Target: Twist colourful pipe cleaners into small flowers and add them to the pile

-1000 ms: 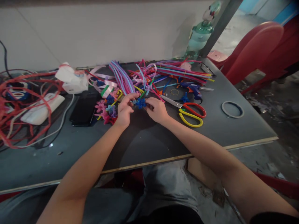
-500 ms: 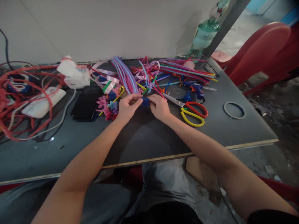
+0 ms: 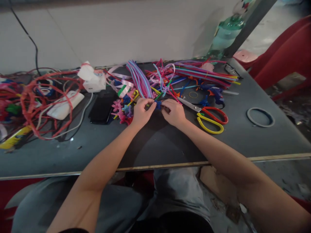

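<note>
Between my fingertips is a small dark blue fuzzy piece [image 3: 158, 104], bent like a pipe-cleaner flower. My left hand [image 3: 145, 111] pinches its left side, while my right hand [image 3: 174, 111] pinches it from the right. Fingers partly cover the piece. Just beyond my hands lies a bundle of purple and blue pipe cleaners [image 3: 139, 79]. Scissors [image 3: 211, 119] with one red and one yellow handle lie to the right of my right hand. Left of my left hand sit finished-looking pink flowers [image 3: 117, 106] of the same fuzzy material.
A black phone [image 3: 100, 108], a white plug adapter [image 3: 94, 81] and tangled red cord [image 3: 29, 106] occupy the left. Toward the back right are more pipe cleaners [image 3: 206, 72], a blue glue gun [image 3: 215, 92] and a green bottle [image 3: 224, 35]. A tape ring [image 3: 260, 117] lies far right.
The view has swung left, so the table's things appear shifted right and a yellow tube shows at the left. My hands still pinch the blue piece, now slightly clearer.
</note>
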A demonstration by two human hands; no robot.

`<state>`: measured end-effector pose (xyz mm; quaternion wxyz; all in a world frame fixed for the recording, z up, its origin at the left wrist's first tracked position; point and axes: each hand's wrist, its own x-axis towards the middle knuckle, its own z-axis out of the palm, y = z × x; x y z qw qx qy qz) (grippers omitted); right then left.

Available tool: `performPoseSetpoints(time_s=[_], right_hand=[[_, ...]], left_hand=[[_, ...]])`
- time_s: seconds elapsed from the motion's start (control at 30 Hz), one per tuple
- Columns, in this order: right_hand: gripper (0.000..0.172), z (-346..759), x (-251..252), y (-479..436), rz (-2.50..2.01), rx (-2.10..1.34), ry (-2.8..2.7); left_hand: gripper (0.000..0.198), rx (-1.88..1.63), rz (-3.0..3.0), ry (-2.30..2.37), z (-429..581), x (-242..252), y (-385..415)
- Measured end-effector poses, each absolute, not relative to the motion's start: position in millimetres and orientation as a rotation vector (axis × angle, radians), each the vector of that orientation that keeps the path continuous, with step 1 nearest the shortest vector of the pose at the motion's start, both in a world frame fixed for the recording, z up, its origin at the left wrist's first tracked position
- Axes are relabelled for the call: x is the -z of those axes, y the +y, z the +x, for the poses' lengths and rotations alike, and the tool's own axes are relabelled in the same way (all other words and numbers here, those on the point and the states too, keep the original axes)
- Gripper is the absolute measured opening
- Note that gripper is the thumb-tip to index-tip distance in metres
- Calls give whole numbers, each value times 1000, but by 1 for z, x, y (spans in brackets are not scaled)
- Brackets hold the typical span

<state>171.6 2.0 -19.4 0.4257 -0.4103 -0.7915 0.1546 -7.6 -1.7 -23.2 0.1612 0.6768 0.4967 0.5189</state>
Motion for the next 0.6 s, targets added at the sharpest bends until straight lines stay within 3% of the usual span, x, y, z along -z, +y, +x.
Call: performPoseSetpoints(time_s=[0.37,0.6], right_hand=[[19,169,4,-6,-799,-460,-1806],[11,165,11,-6,-943,-504,-1746]], left_hand=[[12,-1551,2339,1352,-4,12,-14],[14,-1512,2334,1430,-1,12,-16]])
